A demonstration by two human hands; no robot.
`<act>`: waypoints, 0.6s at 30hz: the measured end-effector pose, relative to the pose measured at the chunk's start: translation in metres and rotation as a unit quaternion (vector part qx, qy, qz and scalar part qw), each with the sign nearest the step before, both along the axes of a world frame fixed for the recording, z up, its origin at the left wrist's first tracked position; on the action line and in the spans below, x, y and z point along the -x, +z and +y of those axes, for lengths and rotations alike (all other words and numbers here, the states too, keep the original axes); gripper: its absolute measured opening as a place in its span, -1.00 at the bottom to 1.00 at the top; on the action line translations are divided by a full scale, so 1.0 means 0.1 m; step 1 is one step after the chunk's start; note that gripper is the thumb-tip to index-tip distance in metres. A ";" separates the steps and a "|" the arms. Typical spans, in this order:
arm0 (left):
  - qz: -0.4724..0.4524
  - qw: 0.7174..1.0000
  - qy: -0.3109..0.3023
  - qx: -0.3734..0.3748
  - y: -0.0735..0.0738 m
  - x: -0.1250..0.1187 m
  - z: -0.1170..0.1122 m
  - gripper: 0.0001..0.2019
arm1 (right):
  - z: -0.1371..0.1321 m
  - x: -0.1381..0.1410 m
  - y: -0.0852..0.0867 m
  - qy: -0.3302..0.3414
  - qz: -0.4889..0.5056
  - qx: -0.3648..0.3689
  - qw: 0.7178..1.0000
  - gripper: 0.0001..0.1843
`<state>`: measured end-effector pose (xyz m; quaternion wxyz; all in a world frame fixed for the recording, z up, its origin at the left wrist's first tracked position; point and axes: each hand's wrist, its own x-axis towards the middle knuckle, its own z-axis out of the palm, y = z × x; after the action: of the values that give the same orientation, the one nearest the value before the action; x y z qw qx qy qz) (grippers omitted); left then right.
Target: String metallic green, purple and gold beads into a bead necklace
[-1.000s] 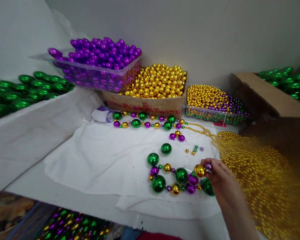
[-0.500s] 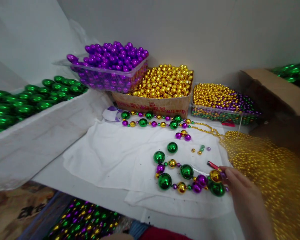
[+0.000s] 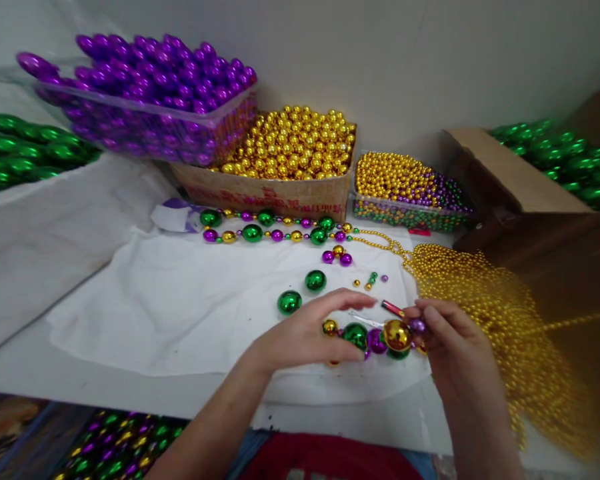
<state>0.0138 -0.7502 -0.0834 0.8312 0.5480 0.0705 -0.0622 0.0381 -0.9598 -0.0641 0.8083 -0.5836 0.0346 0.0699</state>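
Observation:
My right hand pinches a small purple bead at its fingertips, with a large gold bead right beside it. A red stick with a black tip pokes out next to these fingers; whether they hold it I cannot tell. My left hand is open, thumb and fingers apart around part of a bead strand on the cloth. Of that strand a large green bead and a purple bead show; the hand hides the rest. Two loose green balls lie beyond my left hand.
A finished-looking bead necklace stretches across the white cloth, joining a heap of fine gold chains. Behind stand a tub of purple beads, a carton of gold beads and a tub of small mixed beads.
My left hand has come in from below and now spreads over the strand. My right hand has stayed at the beads. The view has shifted, so the boxes appear further left.

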 end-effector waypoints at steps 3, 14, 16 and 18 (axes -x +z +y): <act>-0.105 0.960 -0.155 -0.207 -0.16 -0.03 -0.10 -0.45 | 0.09 0.01 0.10 0.018 -0.012 -0.015 1.000 -0.86; -0.083 0.823 -0.250 -0.504 -0.27 0.10 0.31 -0.55 | -0.02 -0.32 -0.35 -0.112 0.006 -0.065 0.992 -0.81; -0.073 0.808 -0.229 -0.538 -0.31 0.11 0.38 -0.59 | -0.03 -0.37 -0.44 -0.115 0.038 -0.084 0.989 -0.79; -0.062 0.796 -0.213 -0.563 -0.39 0.10 0.41 -0.63 | -0.04 -0.40 -0.48 -0.128 0.056 -0.095 0.986 -0.78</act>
<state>0.0035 -0.7094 -0.1220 0.3445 0.9231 -0.0773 -0.1524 0.0786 -0.9637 -0.1122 0.8590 -0.4902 0.1480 0.0013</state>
